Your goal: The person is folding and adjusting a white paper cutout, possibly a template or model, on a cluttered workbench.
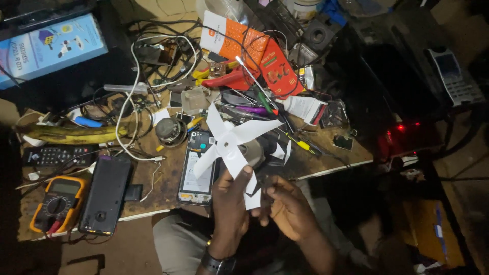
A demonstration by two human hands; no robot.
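A white paper pinwheel (227,142) with several pointed blades is held up over the front edge of the cluttered wooden workbench (163,191). My left hand (232,201) grips its lower blade between thumb and fingers. My right hand (285,203) is beside it, fingers curled, touching the bottom of the same white paper. An opened phone with its back off (196,170) lies on the bench just left of the pinwheel. A watch is on my left wrist (218,263).
A yellow multimeter (56,202), black phone (105,194), remote (53,155), small speaker (170,131), tangled cables (133,97), screwdrivers (254,84), red-orange packets (254,53) and a blue box (51,48) crowd the bench. Dark equipment with a red light (400,127) sits right.
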